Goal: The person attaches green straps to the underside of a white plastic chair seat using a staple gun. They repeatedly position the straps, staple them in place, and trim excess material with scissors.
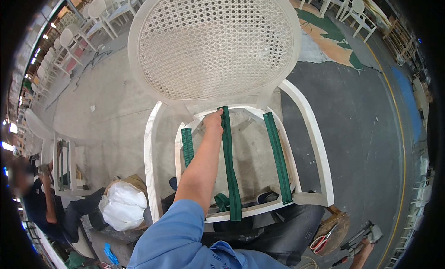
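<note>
A white chair with a woven cane-pattern oval back (213, 46) stands in front of me, and its open seat frame (296, 164) faces up. Three green webbing straps run across it from front to back. My left hand (213, 122) is closed on the far end of the middle green webbing strap (229, 162), at the rear rail. The left strap (187, 146) and the right strap (278, 157) lie along the sides. At the lower right, my right hand (365, 251) grips what looks like a staple gun (372, 233), away from the chair. Its fingers are partly hidden.
Red-handled scissors (320, 243) lie on a round wooden stool (337, 226) at my right. A white plastic bag (123, 205) in a carton sits at my left. Further left, a co-worker (39, 201) works at another chair (65, 162). Rows of white chairs line the back.
</note>
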Tool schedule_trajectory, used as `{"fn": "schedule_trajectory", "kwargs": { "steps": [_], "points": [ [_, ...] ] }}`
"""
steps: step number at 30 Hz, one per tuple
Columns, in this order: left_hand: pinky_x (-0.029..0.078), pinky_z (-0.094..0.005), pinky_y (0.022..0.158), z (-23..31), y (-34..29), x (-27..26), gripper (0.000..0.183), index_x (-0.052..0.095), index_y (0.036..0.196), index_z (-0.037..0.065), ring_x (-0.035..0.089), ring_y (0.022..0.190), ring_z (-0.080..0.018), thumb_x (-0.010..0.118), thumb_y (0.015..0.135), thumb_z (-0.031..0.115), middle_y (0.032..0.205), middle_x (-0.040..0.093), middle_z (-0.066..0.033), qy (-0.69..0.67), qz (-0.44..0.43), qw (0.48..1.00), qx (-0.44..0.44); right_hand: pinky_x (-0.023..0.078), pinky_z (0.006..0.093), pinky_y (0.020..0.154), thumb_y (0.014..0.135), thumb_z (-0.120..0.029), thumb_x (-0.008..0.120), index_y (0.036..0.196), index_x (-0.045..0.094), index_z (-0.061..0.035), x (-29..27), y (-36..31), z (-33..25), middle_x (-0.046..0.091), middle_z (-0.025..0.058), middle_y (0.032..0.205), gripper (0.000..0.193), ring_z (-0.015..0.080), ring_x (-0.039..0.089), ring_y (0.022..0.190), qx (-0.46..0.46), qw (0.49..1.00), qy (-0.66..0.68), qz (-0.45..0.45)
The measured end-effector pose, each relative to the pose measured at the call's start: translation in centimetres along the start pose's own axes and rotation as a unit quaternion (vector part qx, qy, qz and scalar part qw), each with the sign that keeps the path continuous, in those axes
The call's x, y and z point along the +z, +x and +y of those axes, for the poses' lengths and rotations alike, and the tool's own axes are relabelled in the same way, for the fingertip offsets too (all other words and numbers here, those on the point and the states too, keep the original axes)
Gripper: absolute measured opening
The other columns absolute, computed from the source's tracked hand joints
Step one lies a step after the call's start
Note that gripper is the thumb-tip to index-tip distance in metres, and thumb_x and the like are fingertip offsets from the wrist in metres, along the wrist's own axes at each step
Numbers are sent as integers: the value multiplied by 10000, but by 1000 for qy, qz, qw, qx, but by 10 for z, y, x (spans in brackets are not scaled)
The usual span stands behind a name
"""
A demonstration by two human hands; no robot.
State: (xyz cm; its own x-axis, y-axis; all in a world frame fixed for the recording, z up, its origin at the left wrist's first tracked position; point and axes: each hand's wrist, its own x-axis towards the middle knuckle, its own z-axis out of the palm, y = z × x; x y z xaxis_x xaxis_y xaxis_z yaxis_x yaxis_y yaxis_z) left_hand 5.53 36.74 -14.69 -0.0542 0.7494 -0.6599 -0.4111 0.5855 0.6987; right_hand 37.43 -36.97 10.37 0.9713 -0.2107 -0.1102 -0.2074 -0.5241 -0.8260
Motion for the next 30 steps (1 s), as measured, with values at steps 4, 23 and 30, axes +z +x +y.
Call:
{"fn": "schedule_trajectory", "kwargs": {
  "steps": [4, 23, 30],
  "points": [
    [404, -358, 1113, 19, -9, -15, 539, 609, 1321, -83, 571, 1294, -285, 825, 846, 52, 1406, 613, -193, -8, 19, 999, 33, 415, 310, 493, 892, -304, 732, 1004, 575, -84, 18, -16, -67, 521, 4, 717, 293, 135, 530, 560, -45, 991, 80, -96],
    [513, -375, 920, 13, -11, -19, 342, 748, 1033, -88, 698, 1028, -284, 832, 843, 184, 1074, 750, -206, 87, 69, 992, 66, 498, 315, 500, 888, -156, 775, 1301, 609, 51, 388, -311, -209, 693, 131, 991, 491, 160, 624, 596, -77, 756, 175, -626],
    [530, -399, 860, -4, 4, -17, 368, 772, 1040, -61, 727, 927, -310, 810, 845, 249, 999, 765, -234, 82, 72, 992, 67, 465, 309, 461, 915, -187, 779, 1025, 674, 24, 545, -355, -180, 680, 81, 854, 260, 153, 594, 540, -105, 771, 25, -628]
  ]
}}
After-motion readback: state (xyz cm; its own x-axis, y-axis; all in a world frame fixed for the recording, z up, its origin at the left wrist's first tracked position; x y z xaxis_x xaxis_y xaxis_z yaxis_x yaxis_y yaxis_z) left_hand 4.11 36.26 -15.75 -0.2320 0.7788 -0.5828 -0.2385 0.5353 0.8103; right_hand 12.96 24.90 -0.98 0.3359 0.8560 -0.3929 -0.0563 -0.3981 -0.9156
